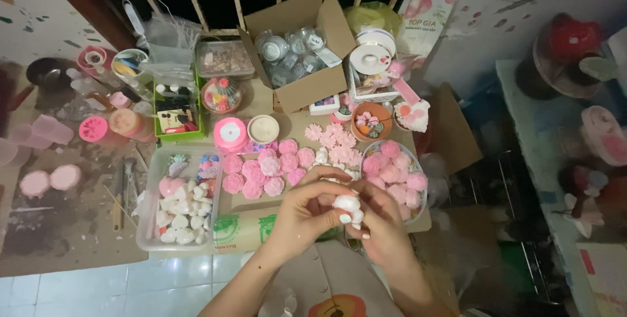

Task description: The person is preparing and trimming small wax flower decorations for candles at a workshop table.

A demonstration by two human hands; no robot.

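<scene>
Two hands hold one small white clay piece above the table.

The left hand (307, 207) and right hand (379, 216) meet at about 6 o'clock, both pinched narrow around the small white piece (349, 205). It looks like the shaping step, and the next move likely calls for soft, careful finger presses. At 12 o'clock from the hands lie pink flower shapes (268, 170); at 9 o'clock a clear tray (147, 225) holds white bits; at 2 o'clock sits a bowl of pink balls (395, 176). Fingers hide most of the piece, so its shape is hard to tell. The right side is dark and blurry.
</scene>
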